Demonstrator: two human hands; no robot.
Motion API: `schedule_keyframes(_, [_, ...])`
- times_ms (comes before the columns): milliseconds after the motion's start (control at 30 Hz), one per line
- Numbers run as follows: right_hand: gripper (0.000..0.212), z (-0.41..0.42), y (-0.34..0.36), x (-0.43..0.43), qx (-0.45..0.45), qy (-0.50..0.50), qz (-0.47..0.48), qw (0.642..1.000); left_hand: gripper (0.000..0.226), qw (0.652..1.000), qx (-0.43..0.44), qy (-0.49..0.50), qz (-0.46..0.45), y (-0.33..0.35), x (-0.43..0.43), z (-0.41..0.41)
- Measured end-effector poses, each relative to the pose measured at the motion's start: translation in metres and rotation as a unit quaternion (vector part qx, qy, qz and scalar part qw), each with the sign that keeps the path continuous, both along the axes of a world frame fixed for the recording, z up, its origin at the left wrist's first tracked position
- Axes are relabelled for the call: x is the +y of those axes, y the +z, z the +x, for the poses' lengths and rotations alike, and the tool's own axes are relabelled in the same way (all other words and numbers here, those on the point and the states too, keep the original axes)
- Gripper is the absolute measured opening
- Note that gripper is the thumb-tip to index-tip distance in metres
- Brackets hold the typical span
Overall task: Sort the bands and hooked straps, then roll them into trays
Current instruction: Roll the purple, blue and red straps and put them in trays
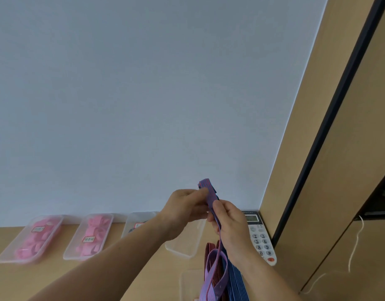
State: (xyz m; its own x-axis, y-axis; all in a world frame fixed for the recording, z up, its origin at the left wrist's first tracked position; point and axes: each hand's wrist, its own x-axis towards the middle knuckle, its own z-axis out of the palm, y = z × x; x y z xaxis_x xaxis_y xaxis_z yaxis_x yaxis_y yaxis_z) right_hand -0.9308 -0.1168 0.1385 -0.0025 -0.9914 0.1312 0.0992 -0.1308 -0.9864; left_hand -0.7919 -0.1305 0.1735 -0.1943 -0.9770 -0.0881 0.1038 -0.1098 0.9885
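purple striped band (210,192) held up | left hand (182,205) pinches top | right hand (228,224) grips below

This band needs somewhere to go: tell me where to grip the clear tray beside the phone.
Best taken by the near short rim of the clear tray, coming from the front. That lip lies bare; the phone crowds its right side, and the left hand and right hand cover its far end.

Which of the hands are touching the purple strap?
Touching, both. The head view shows the left hand pinching the purple strap near its top fold and the right hand gripping it just below.
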Motion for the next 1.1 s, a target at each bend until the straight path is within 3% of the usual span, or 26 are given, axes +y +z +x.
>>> schedule_keyframes(100, [0.026,0.002,-0.003,-0.002,0.023,0.002,-0.004,1.0,0.028,0.999,-0.041,0.027,0.001,-0.005,-0.003,0.0])
schedule_keyframes(200, [0.03,0.0,-0.003,-0.002,0.047,0.004,0.001,0.999,0.017,0.998,-0.03,0.062,0.0,-0.008,-0.009,0.003])
schedule_keyframes(333, [0.04,0.002,-0.005,-0.003,0.078,-0.008,0.03,0.996,0.017,0.996,-0.031,0.08,-0.019,-0.005,-0.011,0.005])
schedule_keyframes(567, [0.042,0.005,-0.011,-0.004,0.076,0.012,0.077,0.994,0.012,0.948,-0.233,0.116,-0.185,-0.012,-0.013,0.01])
schedule_keyframes(633, [0.046,0.004,-0.006,-0.005,0.076,0.012,0.086,0.993,0.011,0.918,-0.292,0.109,-0.245,-0.018,-0.011,0.015])
schedule_keyframes(767, [0.055,0.005,0.007,-0.004,0.022,0.018,0.105,0.994,0.015,0.822,-0.406,0.111,-0.383,-0.03,-0.009,0.023])
schedule_keyframes(900, [0.065,0.005,0.017,-0.001,0.01,0.043,0.102,0.994,0.02,0.692,-0.471,0.116,-0.535,-0.026,-0.01,0.021])
schedule_keyframes(967, [0.064,0.006,0.016,-0.001,0.012,0.037,0.096,0.995,0.025,0.652,-0.48,0.1,-0.578,-0.026,-0.013,0.022])
schedule_keyframes(1033, [0.057,0.007,0.015,-0.001,0.002,0.03,0.09,0.995,0.03,0.629,-0.48,0.088,-0.604,-0.03,-0.018,0.028])
schedule_keyframes(1067, [0.054,0.007,0.014,-0.001,-0.005,0.03,0.084,0.996,0.031,0.641,-0.475,0.088,-0.596,-0.033,-0.019,0.03])
schedule_keyframes(1100, [0.052,0.007,0.013,0.0,-0.012,0.031,0.076,0.997,0.031,0.682,-0.458,0.101,-0.562,-0.036,-0.019,0.031])
